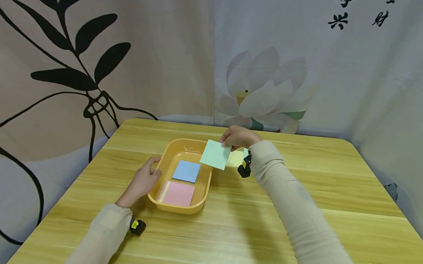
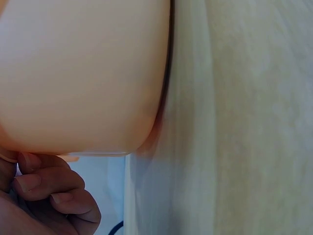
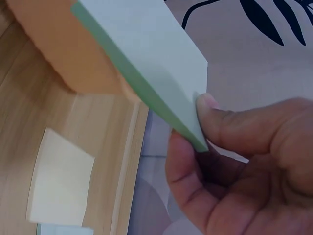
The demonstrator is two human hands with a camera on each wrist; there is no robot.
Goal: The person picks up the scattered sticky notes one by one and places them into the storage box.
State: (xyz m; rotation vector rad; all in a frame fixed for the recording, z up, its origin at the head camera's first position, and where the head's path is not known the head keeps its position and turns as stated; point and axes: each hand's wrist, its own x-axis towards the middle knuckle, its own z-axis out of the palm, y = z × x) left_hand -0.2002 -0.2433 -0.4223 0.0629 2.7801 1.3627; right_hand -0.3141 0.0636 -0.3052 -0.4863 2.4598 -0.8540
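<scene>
My right hand (image 1: 240, 136) pinches a light green sticky note pad (image 1: 215, 154) by one edge, above the tray's far right corner. In the right wrist view the thumb and curled fingers meet on the pad's corner (image 3: 195, 132). With my left hand (image 1: 144, 181) I grip the left rim of an orange-yellow plastic tray (image 1: 204, 189); the left wrist view shows curled fingers (image 2: 73, 196) beside its wall. Inside the tray lie a blue sticky note pad (image 1: 186, 171) and, nearer me, a pink one (image 1: 179, 194) with a pale yellow strip (image 1: 164, 191) along its left side.
On the wooden table (image 1: 281, 239), right of the tray, lies a pale yellow pad (image 1: 234, 159), with a pale green piece (image 1: 245, 153) beside it, partly hidden by my right wrist. Printed curtains (image 1: 164, 65) hang behind the table's far edge.
</scene>
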